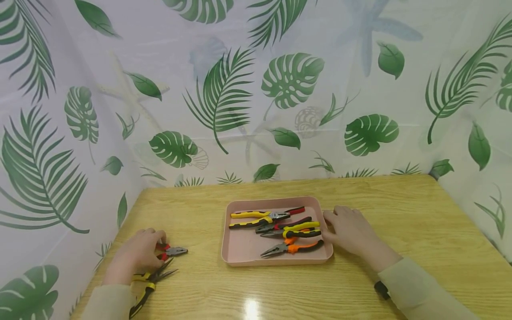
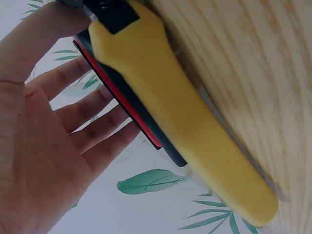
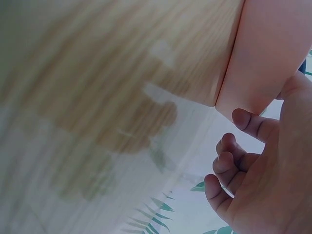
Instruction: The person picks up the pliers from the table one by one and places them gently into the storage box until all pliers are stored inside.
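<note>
On the left of the table my left hand (image 1: 138, 251) holds small red-handled pliers (image 1: 175, 251) by the handles, jaws pointing right. Its fingers lie behind the red handle (image 2: 122, 105) in the left wrist view. Just below it are long-nose pliers (image 1: 150, 284) with yellow-and-black handles; one yellow handle (image 2: 161, 112) fills the foreground of the left wrist view. My right hand (image 1: 354, 231) grips the right side of a pink tray (image 1: 244, 257), thumb at the rim. In the right wrist view, the index finger (image 3: 248, 124) meets the tray's lower corner and the other fingers curl loosely.
Several pliers lie in the tray: yellow-and-black combination pliers (image 1: 252, 219), orange-handled long-nose pliers (image 1: 294, 247) and others overlapping at the right. The wooden table (image 1: 192, 293) ends at a leaf-patterned cloth (image 1: 240, 111) hung behind and at both sides.
</note>
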`<state>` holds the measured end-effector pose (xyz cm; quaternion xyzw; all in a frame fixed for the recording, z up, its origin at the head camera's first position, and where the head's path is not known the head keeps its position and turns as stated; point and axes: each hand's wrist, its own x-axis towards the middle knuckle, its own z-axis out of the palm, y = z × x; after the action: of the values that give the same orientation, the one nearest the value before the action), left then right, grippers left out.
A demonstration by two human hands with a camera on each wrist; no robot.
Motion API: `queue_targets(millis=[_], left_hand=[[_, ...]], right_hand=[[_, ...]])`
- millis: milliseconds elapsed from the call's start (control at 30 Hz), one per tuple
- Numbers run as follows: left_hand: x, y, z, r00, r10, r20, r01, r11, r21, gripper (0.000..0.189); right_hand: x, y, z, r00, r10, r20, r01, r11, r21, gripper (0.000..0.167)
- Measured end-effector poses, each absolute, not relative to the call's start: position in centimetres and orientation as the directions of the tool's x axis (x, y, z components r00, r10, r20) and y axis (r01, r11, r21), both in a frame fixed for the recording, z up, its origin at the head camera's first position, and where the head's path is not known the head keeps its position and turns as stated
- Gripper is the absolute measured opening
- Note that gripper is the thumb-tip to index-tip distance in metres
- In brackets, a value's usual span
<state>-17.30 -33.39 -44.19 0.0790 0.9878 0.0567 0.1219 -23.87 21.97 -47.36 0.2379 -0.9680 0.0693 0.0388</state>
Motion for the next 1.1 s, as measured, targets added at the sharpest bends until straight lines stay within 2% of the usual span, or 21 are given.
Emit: queue_targets(millis=[233,567,1100], left_hand=[[-17.42,-33.27,-44.75,-0.947,0.177,-0.269,0.143,0.979,0.143,0.042],[-17.77,-33.35,-44.73,-0.937,0.242,-0.252,0.197,0.962,0.189,0.046],[-17.8,-33.42,-44.55,-0.94,0.208,-0.271,0.175,0.975,0.139,0.051]], right_hand=[[-23.73,22.02,-47.6,-0.885,-0.455,0.102,-0.465,0.879,-0.108,0.019],[-23.79,21.89,-47.35,-0.885,-0.454,0.099,-0.464,0.878,-0.115,0.018],[-23.89,21.94,-47.55,-0.891,-0.445,0.087,-0.453,0.885,-0.111,0.018]])
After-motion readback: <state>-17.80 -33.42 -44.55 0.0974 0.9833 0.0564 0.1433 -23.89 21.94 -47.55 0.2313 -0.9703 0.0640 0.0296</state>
